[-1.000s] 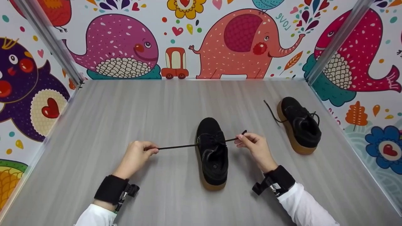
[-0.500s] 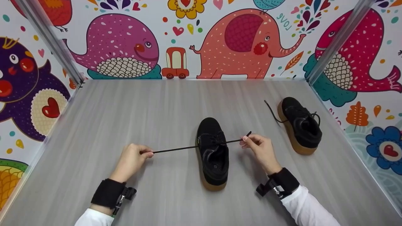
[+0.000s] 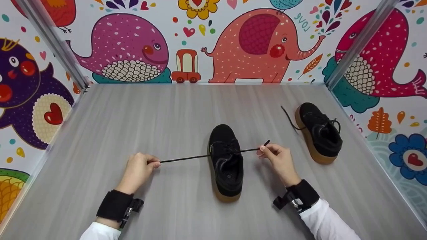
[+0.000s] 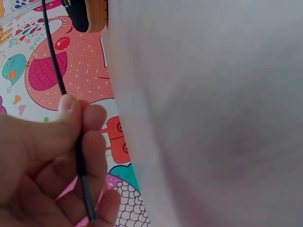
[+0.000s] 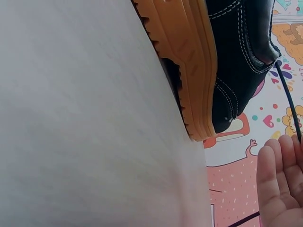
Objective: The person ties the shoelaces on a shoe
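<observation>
A black shoe [image 3: 218, 136] with a tan sole [image 5: 196, 94] stands in the middle of the table, toe pointing away. Its black shoelace [image 3: 183, 159] stretches out taut to both sides. My left hand [image 3: 139, 170] pinches the left end between thumb and fingers; the left wrist view shows the lace tip [image 4: 87, 198] hanging past the fingers. On the other side my right hand [image 3: 279, 161] pinches the shorter right end, whose tip sticks up above the fingers. In the right wrist view only part of that hand shows, at the right edge.
A second black shoe [image 3: 322, 133] stands at the back right, one loose lace [image 3: 288, 118] lying out to its left. Printed wall panels [image 3: 133, 43] with cartoon animals enclose the grey wood-look table [image 3: 160, 113] at the back and both sides.
Both hands have moved apart and slightly nearer the body, drawing more lace out on each side of the shoe. The shoe has barely moved.
</observation>
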Tool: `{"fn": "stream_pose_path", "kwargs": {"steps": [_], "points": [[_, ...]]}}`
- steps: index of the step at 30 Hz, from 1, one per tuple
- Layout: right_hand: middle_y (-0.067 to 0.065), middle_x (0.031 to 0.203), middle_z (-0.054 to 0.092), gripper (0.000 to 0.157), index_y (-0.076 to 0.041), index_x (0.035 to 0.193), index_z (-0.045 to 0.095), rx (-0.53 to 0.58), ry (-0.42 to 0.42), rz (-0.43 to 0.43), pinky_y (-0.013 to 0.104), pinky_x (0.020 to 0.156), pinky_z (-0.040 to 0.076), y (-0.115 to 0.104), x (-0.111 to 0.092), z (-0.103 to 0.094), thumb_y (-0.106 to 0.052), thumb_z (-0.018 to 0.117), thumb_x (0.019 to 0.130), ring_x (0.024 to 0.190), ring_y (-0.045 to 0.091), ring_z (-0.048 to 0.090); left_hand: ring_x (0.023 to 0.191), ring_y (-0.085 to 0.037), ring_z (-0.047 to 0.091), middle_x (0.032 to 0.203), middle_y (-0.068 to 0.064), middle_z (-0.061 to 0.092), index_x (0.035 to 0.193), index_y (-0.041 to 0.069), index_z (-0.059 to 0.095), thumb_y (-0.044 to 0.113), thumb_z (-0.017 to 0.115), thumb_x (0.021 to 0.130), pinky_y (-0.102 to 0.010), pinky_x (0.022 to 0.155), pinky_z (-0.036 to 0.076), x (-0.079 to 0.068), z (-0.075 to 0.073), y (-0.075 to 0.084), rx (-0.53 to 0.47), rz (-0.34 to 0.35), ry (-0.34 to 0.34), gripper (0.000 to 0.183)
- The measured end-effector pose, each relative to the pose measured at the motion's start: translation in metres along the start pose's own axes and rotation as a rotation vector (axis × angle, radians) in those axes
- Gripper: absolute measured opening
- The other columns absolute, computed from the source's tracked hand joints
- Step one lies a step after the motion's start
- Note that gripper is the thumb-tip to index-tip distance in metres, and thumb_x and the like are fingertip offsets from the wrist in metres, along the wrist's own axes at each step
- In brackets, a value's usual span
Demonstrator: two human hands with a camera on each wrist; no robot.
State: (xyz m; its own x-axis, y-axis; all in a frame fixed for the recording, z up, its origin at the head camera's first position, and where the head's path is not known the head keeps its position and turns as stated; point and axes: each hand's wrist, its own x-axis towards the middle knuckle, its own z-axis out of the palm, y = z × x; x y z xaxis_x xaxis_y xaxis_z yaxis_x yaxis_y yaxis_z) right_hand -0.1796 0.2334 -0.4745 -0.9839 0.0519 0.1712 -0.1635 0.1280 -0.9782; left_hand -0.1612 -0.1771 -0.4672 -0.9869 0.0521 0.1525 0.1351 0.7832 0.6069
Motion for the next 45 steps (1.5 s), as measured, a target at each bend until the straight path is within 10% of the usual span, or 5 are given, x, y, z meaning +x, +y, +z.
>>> {"fn": "stream_pose_path", "kwargs": {"steps": [17, 27, 36, 45], "points": [[0.015, 0.084, 0.070, 0.029, 0.012, 0.099, 0.063, 0.200, 0.000, 0.069, 0.033, 0.072, 0.057, 0.000, 0.002, 0.012, -0.015, 0.065, 0.090, 0.076, 0.021, 0.069, 0.069, -0.017, 0.066, 0.073, -0.003, 0.071, 0.075, 0.006, 0.075, 0.010, 0.077, 0.077, -0.034, 0.064, 0.052, 0.006, 0.015, 0.018, 0.077, 0.084, -0.073, 0.004], [0.019, 0.101, 0.068, 0.024, 0.005, 0.103, 0.064, 0.335, -0.071, 0.037, 0.036, 0.076, 0.057, 0.047, 0.021, 0.004, -0.016, 0.063, 0.092, 0.085, 0.024, 0.069, 0.069, -0.020, 0.064, 0.070, 0.000, 0.070, 0.069, 0.012, 0.074, 0.011, 0.082, 0.070, -0.039, 0.071, 0.045, 0.010, 0.027, 0.019, 0.134, 0.117, -0.092, 0.008], [0.019, 0.097, 0.068, 0.025, 0.008, 0.103, 0.061, 0.335, -0.012, 0.098, 0.033, 0.074, 0.057, -0.018, 0.002, 0.022, -0.012, 0.067, 0.088, 0.081, 0.024, 0.068, 0.062, -0.015, 0.059, 0.065, 0.002, 0.066, 0.064, 0.013, 0.069, 0.011, 0.084, 0.066, -0.036, 0.064, 0.047, 0.013, 0.030, 0.020, 0.144, 0.124, -0.126, 0.015], [0.024, 0.096, 0.066, 0.023, 0.011, 0.105, 0.059, 0.352, -0.017, 0.114, 0.035, 0.075, 0.057, -0.026, 0.002, 0.025, -0.002, 0.066, 0.087, 0.079, 0.022, 0.068, 0.060, -0.015, 0.058, 0.063, 0.002, 0.064, 0.067, 0.012, 0.068, 0.013, 0.084, 0.066, -0.036, 0.062, 0.047, 0.014, 0.025, 0.030, 0.156, 0.160, -0.146, 0.016]]}}
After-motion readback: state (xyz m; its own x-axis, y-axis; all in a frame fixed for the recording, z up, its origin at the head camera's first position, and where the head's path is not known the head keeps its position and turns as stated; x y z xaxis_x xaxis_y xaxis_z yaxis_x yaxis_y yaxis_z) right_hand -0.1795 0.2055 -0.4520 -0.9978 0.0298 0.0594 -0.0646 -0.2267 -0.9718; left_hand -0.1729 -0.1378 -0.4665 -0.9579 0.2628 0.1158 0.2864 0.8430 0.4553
